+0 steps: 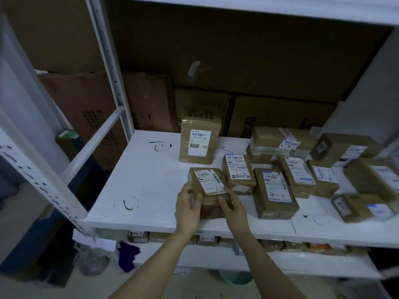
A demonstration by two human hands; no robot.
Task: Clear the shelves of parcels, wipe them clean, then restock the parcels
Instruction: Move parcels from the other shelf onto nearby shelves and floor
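A small brown parcel (pixel 208 184) with a white label marked "1-1" lies near the front of the white shelf (pixel 138 184). My left hand (pixel 189 207) grips its left side and my right hand (pixel 232 205) holds its right side, thumb on top. To its right lie a parcel marked "3-3" (pixel 238 173) and one marked "4-3" (pixel 275 194). Another brown parcel (pixel 199 144) stands upright behind. Several more parcels (pixel 323 169) crowd the shelf's right half.
Black scribble marks (pixel 130 203) stain the white shelf. Large cardboard boxes (pixel 216 61) fill the space behind. A white metal upright (pixel 112 67) stands at left. The lower shelf (pixel 216 240) holds several parcels; a purple cloth (pixel 127 255) hangs at its left end.
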